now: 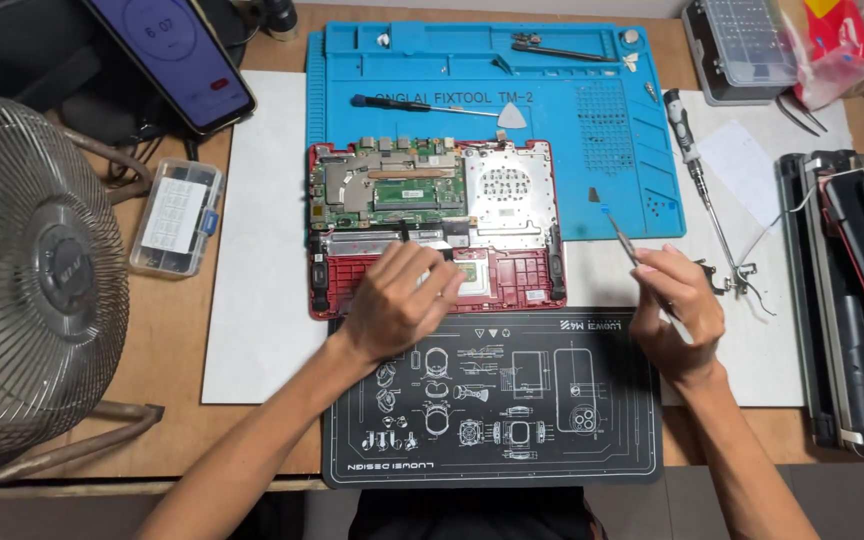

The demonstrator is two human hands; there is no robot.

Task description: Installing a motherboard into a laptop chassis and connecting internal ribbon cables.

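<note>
Seen from above on a wooden worktop (252,440): an opened red laptop (437,228), circuit board and metal plate exposed, lying half on a blue repair mat (552,100) and half on a white sheet (262,250). Left hand (397,300) resting palm down on the laptop's lower part, fingers (442,275) curled close together over the red frame near a dark ribbon cable; whether anything is pinched between them, cannot tell. Right hand (680,305) just right of the laptop, above the white sheet, fingers clamped on thin tweezers (620,235) whose tip points up towards the blue mat's edge. Black printed mat (492,400) directly below the laptop, between both forearms. On the blue mat, a black-handled screwdriver (422,105) and a white pick (512,116). Metal fan (37,270) at far left, small clear parts box (177,217) beside it, phone (172,55) above. Long screwdriver (697,170) lying to the right.
</note>
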